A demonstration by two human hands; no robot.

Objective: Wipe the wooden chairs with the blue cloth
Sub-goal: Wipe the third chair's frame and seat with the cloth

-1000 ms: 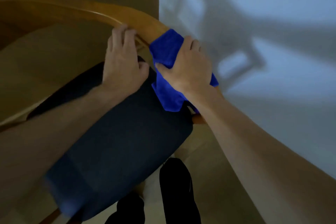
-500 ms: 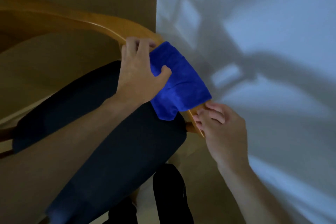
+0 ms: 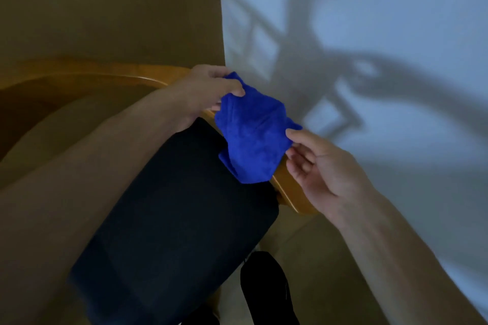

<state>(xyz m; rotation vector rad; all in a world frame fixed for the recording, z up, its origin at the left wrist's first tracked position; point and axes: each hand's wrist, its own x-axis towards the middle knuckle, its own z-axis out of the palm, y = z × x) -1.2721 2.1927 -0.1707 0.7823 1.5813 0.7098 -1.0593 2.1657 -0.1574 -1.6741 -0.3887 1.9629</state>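
Blue plush cloth drapes our curved wooden chair rail, stretched between our hands: left hand pinches its far corner, right hand its near edge.

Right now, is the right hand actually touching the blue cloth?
Touching. The head view shows the right hand with its thumb tip pressed on the blue cloth's right edge, no gap visible, while the left hand pinches the cloth's top.
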